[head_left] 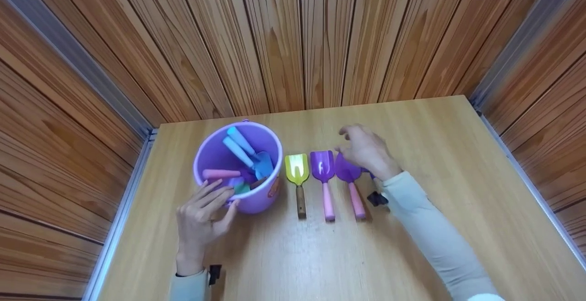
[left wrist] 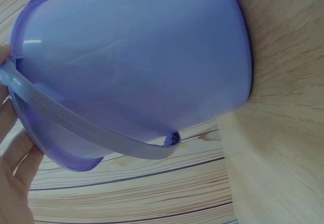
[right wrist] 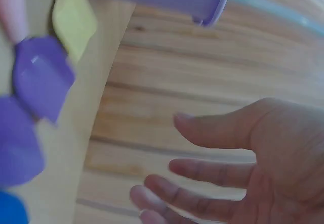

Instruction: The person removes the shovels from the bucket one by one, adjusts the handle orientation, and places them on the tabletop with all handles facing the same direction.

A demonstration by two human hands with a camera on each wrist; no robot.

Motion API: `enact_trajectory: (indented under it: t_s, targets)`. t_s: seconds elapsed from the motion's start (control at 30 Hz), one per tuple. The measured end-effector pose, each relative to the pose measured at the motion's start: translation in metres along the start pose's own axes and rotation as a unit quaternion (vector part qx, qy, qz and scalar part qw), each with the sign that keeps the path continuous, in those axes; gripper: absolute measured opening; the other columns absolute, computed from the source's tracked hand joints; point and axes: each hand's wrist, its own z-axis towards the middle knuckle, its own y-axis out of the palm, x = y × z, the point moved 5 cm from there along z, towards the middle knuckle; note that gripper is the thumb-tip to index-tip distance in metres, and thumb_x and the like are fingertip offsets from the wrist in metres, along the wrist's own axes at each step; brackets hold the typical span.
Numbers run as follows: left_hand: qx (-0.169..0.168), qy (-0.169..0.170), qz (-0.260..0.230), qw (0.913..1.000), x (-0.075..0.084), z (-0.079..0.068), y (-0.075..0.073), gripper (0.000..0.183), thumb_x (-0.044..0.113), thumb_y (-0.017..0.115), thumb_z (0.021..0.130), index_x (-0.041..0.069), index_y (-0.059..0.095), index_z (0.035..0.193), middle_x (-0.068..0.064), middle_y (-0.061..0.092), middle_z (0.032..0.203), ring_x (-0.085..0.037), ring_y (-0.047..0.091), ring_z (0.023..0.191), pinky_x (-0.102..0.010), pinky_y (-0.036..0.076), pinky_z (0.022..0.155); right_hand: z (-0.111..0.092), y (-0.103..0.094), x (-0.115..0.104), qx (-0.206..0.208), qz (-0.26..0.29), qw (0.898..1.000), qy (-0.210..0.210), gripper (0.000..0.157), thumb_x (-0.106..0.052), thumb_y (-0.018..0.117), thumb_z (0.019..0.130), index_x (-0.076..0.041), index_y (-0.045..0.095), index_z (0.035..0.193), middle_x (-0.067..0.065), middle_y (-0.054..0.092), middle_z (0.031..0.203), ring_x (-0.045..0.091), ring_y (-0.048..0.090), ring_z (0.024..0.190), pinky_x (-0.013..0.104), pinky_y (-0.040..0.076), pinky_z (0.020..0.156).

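Observation:
A purple bucket [head_left: 249, 205] stands on the table, and my left hand [head_left: 201, 214] holds its near rim, fingers over the edge and thumb outside. The bucket's handle [left wrist: 96, 130] hangs down its side in the left wrist view. Over the table to the right, my right hand [head_left: 366, 150] is spread with nothing in it. Below it lies a purple toy shovel [head_left: 348, 170] with a pink handle, partly covered by the hand. Left of that are another purple toy shovel [head_left: 322, 166] and a yellow toy fork [head_left: 297, 168] with a brown handle.
Inside the bucket are light blue-handled toy tools [head_left: 238, 152], a pink handle [head_left: 222, 174] and a green piece [head_left: 241, 188]. A blue tool [right wrist: 11, 209] lies beyond the purple shovels, mostly hidden by the right arm. Wood-panelled walls [head_left: 284, 40] surround the table [head_left: 293, 260].

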Motion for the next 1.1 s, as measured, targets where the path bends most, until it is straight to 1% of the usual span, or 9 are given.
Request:
enact_trajectory:
  t_s: [0.17, 0.37, 0.47, 0.53, 0.67, 0.73, 0.83, 0.97, 1.1]
  targets:
    - [0.008, 0.000, -0.005, 1.0000, 0.001, 0.000, 0.001, 0.032, 0.038, 0.078, 0.095, 0.012, 0.085, 0.114, -0.005, 0.084, 0.108, -0.031, 0.080, 0.108, -0.041, 0.055, 0.111, 0.012, 0.011, -0.057, -0.004, -0.037, 0.995, -0.096, 0.040, -0.018, 0.064, 0.106, -0.004, 0.063, 0.143, 0.019, 0.067, 0.139, 0.037, 0.069, 0.123, 0.049, 0.064, 0.098]
    - [0.007, 0.008, -0.010, 0.9999, 0.001, 0.001, 0.003, 0.030, 0.035, 0.080, 0.095, 0.012, 0.085, 0.114, -0.007, 0.084, 0.106, -0.032, 0.080, 0.106, -0.046, 0.058, 0.108, 0.019, 0.033, -0.119, 0.010, -0.080, 0.977, -0.197, 0.037, -0.017, 0.066, 0.106, -0.007, 0.067, 0.141, 0.014, 0.068, 0.133, 0.031, 0.069, 0.118, 0.044, 0.064, 0.097]
    - [0.010, 0.006, -0.012, 0.9999, 0.001, -0.001, 0.003, 0.031, 0.036, 0.079, 0.096, 0.012, 0.085, 0.113, -0.006, 0.084, 0.107, -0.034, 0.081, 0.104, -0.046, 0.058, 0.108, 0.019, 0.052, -0.149, -0.012, -0.110, 0.959, -0.259, 0.037, -0.021, 0.067, 0.106, -0.010, 0.067, 0.142, 0.010, 0.067, 0.135, 0.028, 0.065, 0.124, 0.044, 0.059, 0.107]
    - [0.012, 0.005, -0.011, 0.9999, 0.001, -0.001, 0.002, 0.031, 0.037, 0.078, 0.096, 0.011, 0.085, 0.112, -0.006, 0.084, 0.107, -0.035, 0.081, 0.103, -0.047, 0.058, 0.107, 0.019, 0.064, -0.167, -0.031, -0.132, 0.943, -0.305, 0.038, -0.022, 0.067, 0.106, -0.012, 0.066, 0.143, 0.009, 0.065, 0.139, 0.027, 0.062, 0.129, 0.045, 0.054, 0.116]
    - [0.014, 0.006, 0.001, 0.9999, 0.000, 0.000, 0.001, 0.033, 0.039, 0.076, 0.098, 0.010, 0.085, 0.111, -0.006, 0.084, 0.106, -0.032, 0.081, 0.104, -0.049, 0.059, 0.104, 0.022, 0.085, -0.192, -0.063, -0.140, 0.916, -0.370, 0.039, -0.017, 0.071, 0.103, -0.013, 0.068, 0.141, 0.008, 0.063, 0.144, 0.028, 0.057, 0.137, 0.044, 0.044, 0.126]
    - [0.013, 0.005, 0.008, 0.9999, 0.000, 0.000, 0.000, 0.034, 0.040, 0.075, 0.098, 0.009, 0.085, 0.110, -0.006, 0.084, 0.107, -0.031, 0.081, 0.105, -0.048, 0.060, 0.104, 0.026, 0.094, -0.199, -0.074, -0.138, 0.909, -0.385, 0.038, -0.014, 0.072, 0.102, -0.013, 0.069, 0.140, 0.008, 0.063, 0.145, 0.027, 0.057, 0.137, 0.041, 0.042, 0.126]
    - [0.010, 0.005, 0.014, 0.9998, -0.001, 0.001, 0.000, 0.035, 0.042, 0.075, 0.099, 0.010, 0.085, 0.111, -0.005, 0.084, 0.108, -0.030, 0.081, 0.105, -0.048, 0.061, 0.102, 0.033, 0.105, -0.203, -0.080, -0.140, 0.906, -0.391, 0.038, -0.010, 0.074, 0.099, -0.012, 0.071, 0.137, 0.007, 0.064, 0.144, 0.026, 0.057, 0.138, 0.037, 0.042, 0.127]
    - [0.008, 0.010, 0.010, 0.9999, -0.001, 0.001, 0.000, 0.032, 0.038, 0.079, 0.096, 0.011, 0.085, 0.112, -0.006, 0.083, 0.108, -0.030, 0.080, 0.106, -0.050, 0.061, 0.101, 0.038, 0.115, -0.205, -0.081, -0.183, 0.900, -0.386, 0.038, -0.009, 0.073, 0.100, -0.015, 0.072, 0.138, 0.005, 0.058, 0.155, 0.027, 0.046, 0.153, 0.042, 0.033, 0.133]
    - [0.008, 0.017, 0.005, 0.9998, -0.001, 0.000, 0.000, 0.030, 0.034, 0.082, 0.093, 0.011, 0.085, 0.113, -0.008, 0.083, 0.107, -0.030, 0.080, 0.107, -0.050, 0.061, 0.101, 0.040, 0.125, -0.209, -0.077, -0.258, 0.878, -0.396, 0.039, -0.011, 0.073, 0.100, -0.019, 0.072, 0.139, 0.004, 0.052, 0.163, 0.028, 0.035, 0.160, 0.047, 0.032, 0.133]
